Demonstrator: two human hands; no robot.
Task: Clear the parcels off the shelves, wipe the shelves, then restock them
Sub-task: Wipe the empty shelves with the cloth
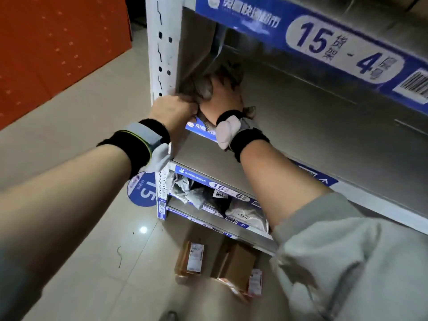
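Head-camera view, looking down along a white metal shelving unit (162, 54) with blue label strips. Upper strip (324, 42) marked 15 and 4, beside a barcode.

On the bare grey shelf (324, 117) below that strip, near its left front corner: right hand (220, 98), palm down, fingers spread and pressed onto a crumpled grey cloth (229, 70). Black wristband with a grey-white pad on that wrist; grey sleeve pushed up to the elbow.

Left hand (173, 107) just beside the right one, touching it, closed in a fist at the shelf's front corner by the upright post; seemingly pinching an edge of the cloth, though not certain. Matching black and grey band on the left wrist.

Lower shelves still stocked: grey and silver plastic mailer bags (245, 214) behind strips numbered 15 and 6. Round blue sign reading 15 on the post's side.

On the pale tiled floor (81, 251) at the foot of the unit: two brown cardboard parcels (236, 265) with white shipping labels, side by side. Orange panel (58, 54) at upper left.
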